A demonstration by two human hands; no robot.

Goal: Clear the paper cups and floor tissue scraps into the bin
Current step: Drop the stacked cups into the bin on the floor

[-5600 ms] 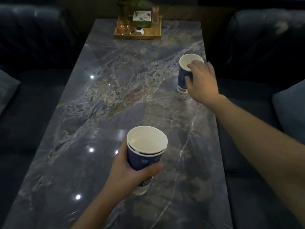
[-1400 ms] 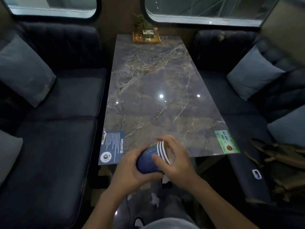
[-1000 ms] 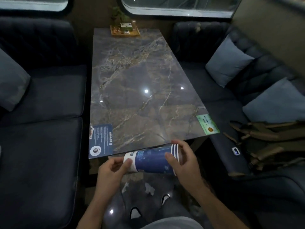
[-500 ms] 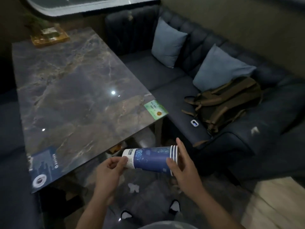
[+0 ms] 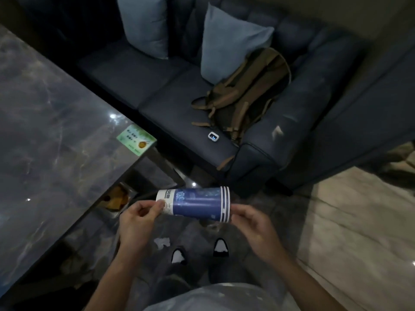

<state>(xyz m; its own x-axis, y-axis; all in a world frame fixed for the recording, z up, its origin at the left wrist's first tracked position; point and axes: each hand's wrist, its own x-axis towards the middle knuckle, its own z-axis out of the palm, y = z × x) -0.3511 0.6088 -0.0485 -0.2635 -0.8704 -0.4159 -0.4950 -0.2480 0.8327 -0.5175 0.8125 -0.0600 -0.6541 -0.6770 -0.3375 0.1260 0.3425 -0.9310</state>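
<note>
A stack of nested blue paper cups (image 5: 196,204) lies sideways in the air in front of me, rims to the right. My left hand (image 5: 138,223) pinches its white base end. The fingertips of my right hand (image 5: 252,223) touch the rim end. A white tissue scrap (image 5: 162,242) lies on the dark floor below, just left of my shoes. Under the table edge I see a container with yellow-brown contents (image 5: 115,198); whether it is the bin I cannot tell.
The marble table (image 5: 51,135) fills the left, with a green card (image 5: 136,139) at its corner. A dark blue sofa (image 5: 170,104) carries two light blue cushions, an olive backpack (image 5: 246,90) and a small white device (image 5: 213,137). Pale floor tiles (image 5: 350,221) lie right.
My view has swung right and down, off the table towards the sofa end and floor. The cup stack stays sideways between both hands, now with the right fingers only at its rim.
</note>
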